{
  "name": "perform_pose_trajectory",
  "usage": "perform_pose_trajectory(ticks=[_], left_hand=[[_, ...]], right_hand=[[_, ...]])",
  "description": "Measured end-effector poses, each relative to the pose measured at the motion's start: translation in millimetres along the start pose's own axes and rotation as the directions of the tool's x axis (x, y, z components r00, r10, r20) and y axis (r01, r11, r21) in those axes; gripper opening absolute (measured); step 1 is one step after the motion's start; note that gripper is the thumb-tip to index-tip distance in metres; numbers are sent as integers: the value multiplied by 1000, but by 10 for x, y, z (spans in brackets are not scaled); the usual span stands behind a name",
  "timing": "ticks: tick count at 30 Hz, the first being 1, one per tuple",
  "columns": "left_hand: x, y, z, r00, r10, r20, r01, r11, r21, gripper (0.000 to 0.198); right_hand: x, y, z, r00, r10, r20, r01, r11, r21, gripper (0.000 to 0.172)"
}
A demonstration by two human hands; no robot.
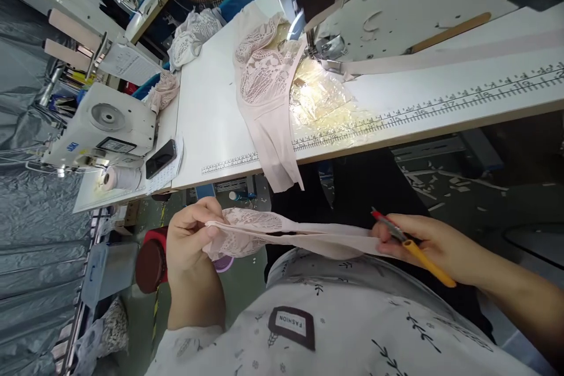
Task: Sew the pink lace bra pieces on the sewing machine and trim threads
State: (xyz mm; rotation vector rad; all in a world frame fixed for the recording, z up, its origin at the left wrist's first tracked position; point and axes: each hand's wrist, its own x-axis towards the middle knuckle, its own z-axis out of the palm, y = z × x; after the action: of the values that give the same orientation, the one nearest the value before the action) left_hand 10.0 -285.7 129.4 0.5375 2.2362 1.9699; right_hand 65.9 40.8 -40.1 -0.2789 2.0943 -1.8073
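A pale pink lace bra piece [253, 226] is stretched level over my lap. My left hand [194, 238] pinches its lace end between thumb and fingers. At the other end, the fingertips of my right hand [427, 241] grip the smooth band. That same hand also holds a small tool with an orange handle [429, 263] and a red tip; its exact kind is unclear. Another pink lace bra piece [267, 79] lies under the sewing machine head [312, 0], its band hanging over the table's front edge.
A white table [207, 123] with a printed ruler runs ahead of me. Pale binding tape [440, 61] feeds toward the needle. To the left are a second sewing machine [110, 123], a phone [161, 158] and a thread cone [121, 178]. White lace pieces [194, 38] are heaped behind.
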Motion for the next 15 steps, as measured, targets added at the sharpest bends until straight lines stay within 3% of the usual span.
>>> perform_pose_trajectory(ticks=[2,7,11,15], left_hand=[[-48,0,-48,999,-16,-52,16,1000,4,6],[-165,-26,-122,989,-58,-138,60,998,10,5],[-224,-67,-190,982,-105,-155,109,994,17,5],[-270,-167,-277,943,-189,-274,192,981,-19,8]], right_hand=[[-44,78,-52,1000,-10,21,10,1000,17,26],[-83,108,-67,983,-37,-180,61,990,130,18],[-38,-46,-2,899,-54,-434,168,959,229,24],[-22,-163,36,819,-80,-568,229,954,195,21]])
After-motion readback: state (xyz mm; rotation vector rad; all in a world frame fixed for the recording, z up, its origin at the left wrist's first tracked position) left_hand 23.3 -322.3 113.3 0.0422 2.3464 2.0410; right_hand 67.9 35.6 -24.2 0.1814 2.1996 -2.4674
